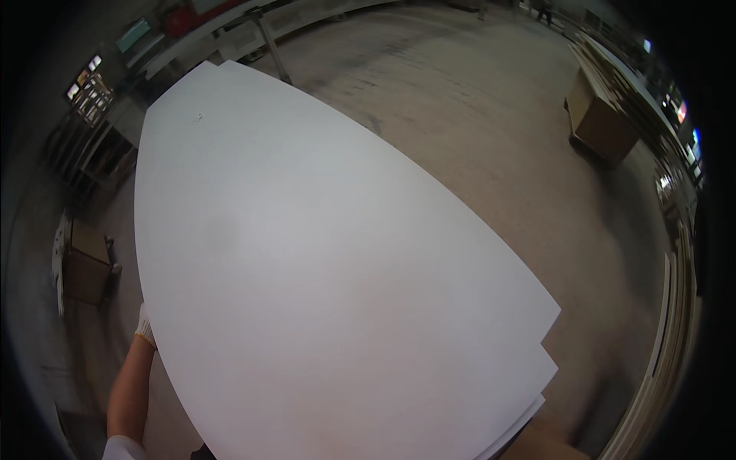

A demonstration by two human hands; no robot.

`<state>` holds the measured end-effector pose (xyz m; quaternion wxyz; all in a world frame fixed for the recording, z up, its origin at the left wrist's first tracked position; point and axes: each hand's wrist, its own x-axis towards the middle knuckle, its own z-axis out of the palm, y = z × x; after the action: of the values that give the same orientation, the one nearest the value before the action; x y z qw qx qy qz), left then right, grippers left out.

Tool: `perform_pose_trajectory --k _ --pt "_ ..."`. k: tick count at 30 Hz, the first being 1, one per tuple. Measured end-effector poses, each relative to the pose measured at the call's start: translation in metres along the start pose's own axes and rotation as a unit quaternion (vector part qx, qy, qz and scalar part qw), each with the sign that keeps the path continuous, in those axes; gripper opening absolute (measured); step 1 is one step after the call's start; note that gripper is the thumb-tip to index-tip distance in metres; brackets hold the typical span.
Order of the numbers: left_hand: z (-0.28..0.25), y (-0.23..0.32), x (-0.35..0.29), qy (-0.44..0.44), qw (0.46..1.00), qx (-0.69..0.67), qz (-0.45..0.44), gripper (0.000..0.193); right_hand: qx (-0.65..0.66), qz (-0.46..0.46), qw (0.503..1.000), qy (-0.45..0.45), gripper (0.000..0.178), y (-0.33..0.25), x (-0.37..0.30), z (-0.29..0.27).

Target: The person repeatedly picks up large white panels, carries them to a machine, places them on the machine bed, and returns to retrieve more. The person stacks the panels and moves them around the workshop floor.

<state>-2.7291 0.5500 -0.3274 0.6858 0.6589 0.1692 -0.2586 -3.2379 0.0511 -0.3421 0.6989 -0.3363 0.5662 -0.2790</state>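
Observation:
A large white panel [322, 253] fills the middle of the view, running from the far left toward me at the lower right. At its lower right corner, stepped edges show more than one sheet lying together. My left hand [145, 325], in a white knitted glove with a yellow cuff edge, is at the panel's left edge. The panel hides most of its fingers, so how they close on the edge does not show. My right hand is not in view. Near the far end of the panel there is a small mark on its surface.
A stack of boards on a wheeled base [602, 115] stands at the far right. Long boards [663, 330] lean along the right side. Another box-like stack [87, 261] is at the left. Beyond the panel's far end is a long machine frame [264, 38] with a post.

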Motion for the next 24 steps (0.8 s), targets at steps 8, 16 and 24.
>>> perform_pose_trajectory --k 8,16,24 --pt "-0.005 -0.007 0.015 0.000 0.999 0.034 -0.007 0.057 -0.016 -0.016 1.000 -0.009 0.064 -0.009 -0.006 -0.015" --pt "-0.023 -0.017 0.024 0.026 0.998 0.051 0.016 0.056 0.000 -0.055 0.994 -0.096 0.070 -0.057 -0.022 -0.005" --pt "0.004 -0.019 0.029 0.207 0.975 0.038 0.067 0.045 -0.014 0.002 0.996 -0.083 0.075 -0.063 -0.022 0.007"
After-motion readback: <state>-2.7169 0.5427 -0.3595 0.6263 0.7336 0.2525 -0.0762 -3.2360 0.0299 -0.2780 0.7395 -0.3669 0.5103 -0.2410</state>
